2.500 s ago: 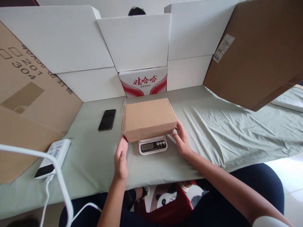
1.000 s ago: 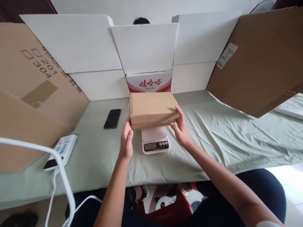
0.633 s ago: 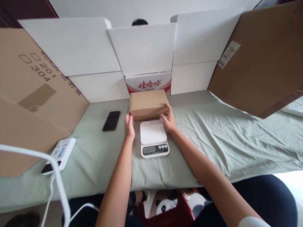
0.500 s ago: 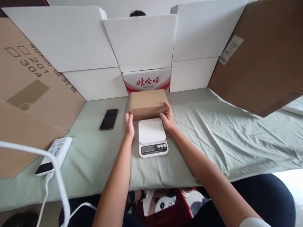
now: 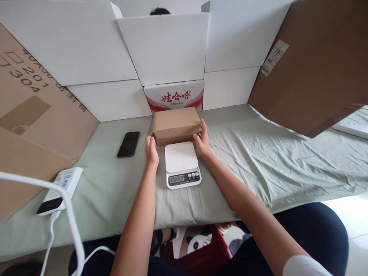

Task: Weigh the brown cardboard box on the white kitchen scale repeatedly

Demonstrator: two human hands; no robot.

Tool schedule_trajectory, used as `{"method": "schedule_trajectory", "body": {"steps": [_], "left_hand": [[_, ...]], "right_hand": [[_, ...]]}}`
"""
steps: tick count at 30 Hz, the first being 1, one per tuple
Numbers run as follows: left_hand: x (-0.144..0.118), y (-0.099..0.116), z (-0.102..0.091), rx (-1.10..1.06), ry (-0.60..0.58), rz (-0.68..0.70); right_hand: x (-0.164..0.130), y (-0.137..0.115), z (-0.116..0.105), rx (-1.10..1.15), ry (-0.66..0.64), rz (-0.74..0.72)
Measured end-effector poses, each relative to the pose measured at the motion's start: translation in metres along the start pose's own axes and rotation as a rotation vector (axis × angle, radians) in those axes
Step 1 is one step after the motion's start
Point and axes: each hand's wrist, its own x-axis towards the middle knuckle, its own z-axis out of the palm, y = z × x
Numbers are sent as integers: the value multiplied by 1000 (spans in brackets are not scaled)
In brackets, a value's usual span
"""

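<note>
A closed brown cardboard box (image 5: 176, 122) rests at the back of the green cloth, against the printed carton. My left hand (image 5: 151, 150) grips its front left corner, the fingers partly hidden along the side. At the opposite end, my right hand (image 5: 202, 141) has its thumb near the front face and its fingers along the right side. Just in front of the box, between my wrists, sits a white kitchen scale (image 5: 182, 165). Its plate is bare and its small display looks blank.
A black phone (image 5: 128, 144) lies left of my left hand. Further left are a white power strip (image 5: 61, 189) and a looping white cable (image 5: 69, 209). White boxes (image 5: 163, 50) wall off the back, with a red-printed carton (image 5: 176, 96) below. Large brown cardboard (image 5: 313, 65) stands at the right.
The fingers of my right hand have slid from the box's top right edge down to its right side. The whole view has shifted slightly; the scale and phone stay put.
</note>
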Motion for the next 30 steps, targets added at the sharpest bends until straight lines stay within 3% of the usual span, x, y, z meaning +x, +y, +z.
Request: {"method": "schedule_trajectory", "body": {"steps": [5,18,24,30], "left_hand": [[4,-1,-6,-11,53,-29],[2,0,-1,-49,-41,-46],[2,-4,0,-34,-33,-68],[0,-2,-1,-7,-110,-1]], "right_hand": [[1,-3,3,115,100,90],[5,10,3,77,135,192],[4,4,2,18,98,145],[4,4,1,-3,74,59]]}}
